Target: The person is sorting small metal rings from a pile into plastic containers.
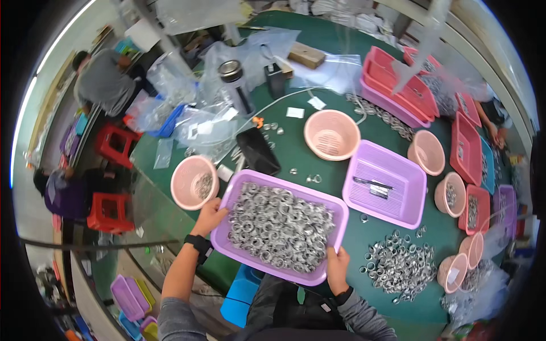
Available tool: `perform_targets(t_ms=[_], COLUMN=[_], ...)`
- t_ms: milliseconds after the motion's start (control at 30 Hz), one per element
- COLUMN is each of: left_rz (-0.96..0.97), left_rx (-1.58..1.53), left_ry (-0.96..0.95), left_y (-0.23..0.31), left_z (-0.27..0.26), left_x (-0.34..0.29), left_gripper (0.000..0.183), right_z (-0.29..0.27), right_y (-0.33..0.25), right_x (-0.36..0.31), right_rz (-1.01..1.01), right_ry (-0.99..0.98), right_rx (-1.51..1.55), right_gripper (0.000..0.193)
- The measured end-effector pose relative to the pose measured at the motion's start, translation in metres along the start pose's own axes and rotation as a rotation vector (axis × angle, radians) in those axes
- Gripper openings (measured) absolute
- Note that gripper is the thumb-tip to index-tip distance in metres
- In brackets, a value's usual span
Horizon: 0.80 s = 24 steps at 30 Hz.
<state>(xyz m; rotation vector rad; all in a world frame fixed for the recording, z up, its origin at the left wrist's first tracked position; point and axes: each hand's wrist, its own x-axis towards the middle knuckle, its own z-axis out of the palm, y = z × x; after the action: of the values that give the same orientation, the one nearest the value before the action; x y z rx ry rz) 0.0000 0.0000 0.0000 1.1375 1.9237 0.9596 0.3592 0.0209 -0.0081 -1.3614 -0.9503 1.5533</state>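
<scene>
A purple plastic basket (344, 213), heaped with shiny metal rings (278, 227), is held between my two hands at the near edge of the green table. My left hand (210, 217) grips its left side, fingers partly hidden by the rim. On the near right corner my right hand (338, 266) is closed round the rim, its fingers mostly under the basket. A loose pile of similar rings (401, 266) lies on the table to the right of my right hand. Just beyond my left hand stands a round pink basket (181, 196) with some rings in it.
A second purple basket (364, 165) holds dark pen-like tools. Beyond it are a round pink basket (318, 122), a steel-lidded bottle (230, 71), a black holder (259, 150) and plastic bags. Red and pink baskets (466, 153) line the right side. Other people sit left, near red stools (111, 207).
</scene>
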Motion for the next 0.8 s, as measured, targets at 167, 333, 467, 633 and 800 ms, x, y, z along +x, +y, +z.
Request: perform_targets(t_ms=[167,333,467,633,800], left_rz=[0.132,0.08,0.118,0.13,0.312], left_rx=[0.244,0.411,0.566,0.285,0.223], left_ry=[-0.025,-0.126,-0.102,0.074,-0.78], left_y=[0.01,0.042,0.045,0.141,0.165], left_z=[0.007,0.0,-0.007,0.024,0.148], left_x=[0.011,-0.005,-0.018,-0.114,-0.18], left_gripper=[0.022,0.033,0.027,0.015,0.015], right_z=[-0.027,-0.032,-0.079,-0.155,-0.211], right_y=[0.015,-0.036,-0.053,-0.046,-0.017], right_x=[0.014,-0.007,-0.039,-0.107,-0.169], right_rz=[-0.16,-0.041,-0.097,0.114,0.182], right_ry=[-0.182,-0.282,-0.317,-0.214,0.006], right_rx=[-0.627,-0.717,-0.668,-0.533,-0.604], right_gripper=[0.029,0.029,0.025,0.023,0.024])
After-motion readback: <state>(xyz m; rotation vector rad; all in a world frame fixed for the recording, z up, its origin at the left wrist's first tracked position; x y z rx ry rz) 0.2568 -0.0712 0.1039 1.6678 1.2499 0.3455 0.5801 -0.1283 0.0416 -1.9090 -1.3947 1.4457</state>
